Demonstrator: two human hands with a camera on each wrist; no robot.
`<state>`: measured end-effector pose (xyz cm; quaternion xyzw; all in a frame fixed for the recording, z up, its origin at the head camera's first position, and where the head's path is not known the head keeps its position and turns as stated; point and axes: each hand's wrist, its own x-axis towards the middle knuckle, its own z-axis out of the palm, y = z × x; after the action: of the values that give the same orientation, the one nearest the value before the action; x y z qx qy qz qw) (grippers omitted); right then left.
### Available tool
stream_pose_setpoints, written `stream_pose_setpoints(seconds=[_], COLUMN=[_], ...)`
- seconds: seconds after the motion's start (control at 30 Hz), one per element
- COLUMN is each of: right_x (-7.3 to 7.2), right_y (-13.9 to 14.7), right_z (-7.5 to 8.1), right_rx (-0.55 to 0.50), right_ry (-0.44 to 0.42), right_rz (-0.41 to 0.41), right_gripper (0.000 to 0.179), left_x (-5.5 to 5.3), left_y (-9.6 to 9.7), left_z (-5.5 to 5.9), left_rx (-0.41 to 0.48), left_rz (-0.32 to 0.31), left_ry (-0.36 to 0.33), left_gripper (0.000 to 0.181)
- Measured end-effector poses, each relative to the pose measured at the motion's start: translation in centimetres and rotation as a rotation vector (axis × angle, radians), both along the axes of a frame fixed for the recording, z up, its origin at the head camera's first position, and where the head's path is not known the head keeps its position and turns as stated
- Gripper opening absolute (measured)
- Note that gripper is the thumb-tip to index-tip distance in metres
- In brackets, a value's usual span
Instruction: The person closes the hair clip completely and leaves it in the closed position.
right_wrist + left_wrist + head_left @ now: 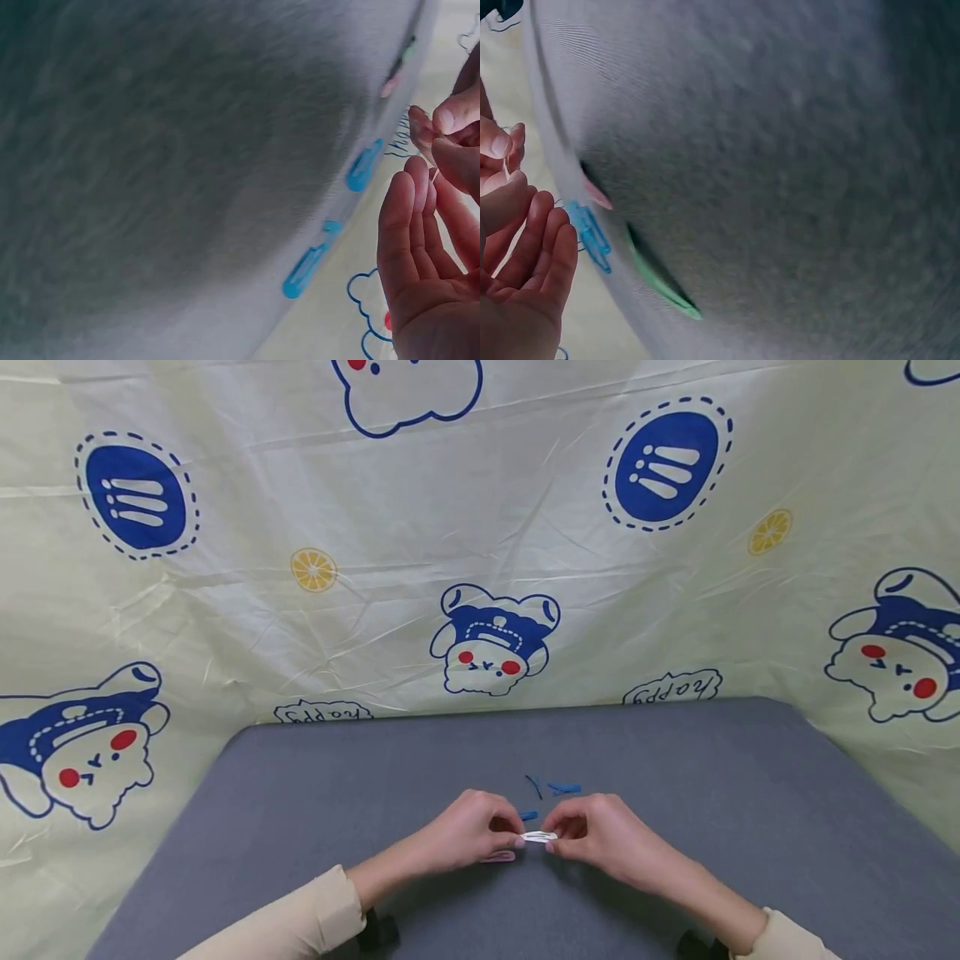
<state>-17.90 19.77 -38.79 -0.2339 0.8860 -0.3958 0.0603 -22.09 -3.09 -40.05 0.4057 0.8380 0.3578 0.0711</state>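
In the head view, my left hand [468, 833] and right hand [607, 839] pinch opposite ends of a slender, white, metal-looking hair clip [538, 837] between them, seemingly to steady it. In the left wrist view, a narrow green hair clip [657, 280] lies near that hand; in the right wrist's, two elongated, plastic-looking blue hair clips [360, 178] near my right hand.

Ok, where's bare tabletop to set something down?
Bare table: beyond the blue clips toward the curtain, and right of the right hand toward the edge. Crowded: around the left hand, with the pink clip and held white clip close by.
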Motion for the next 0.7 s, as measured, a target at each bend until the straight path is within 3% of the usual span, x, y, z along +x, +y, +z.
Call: stream_pose_setpoints(seconds=[0.17, 0.37, 0.7], right_x=[-0.7, -1.5, -2.2], right_y=[0.3, 0.6, 1.2], right_z=[-0.5, -1.1, -1.9], right_rx=[0.027, 0.059, 0.064], right_ry=[-0.014, -0.025, -0.054], right_rz=[0.040, 0.076, 0.101], right_gripper=[0.006, 0.007, 0.006], left_x=[-0.5, -0.8, -0.6], left_y=[0.3, 0.6, 1.3], left_z=[-0.6, -1.2, -1.7], left_rx=[-0.035, -0.071, -0.072], left_rz=[-0.019, -0.052, 0.017], left_ry=[-0.049, -0.016, -0.035], left_gripper=[0.007, 0.006, 0.008])
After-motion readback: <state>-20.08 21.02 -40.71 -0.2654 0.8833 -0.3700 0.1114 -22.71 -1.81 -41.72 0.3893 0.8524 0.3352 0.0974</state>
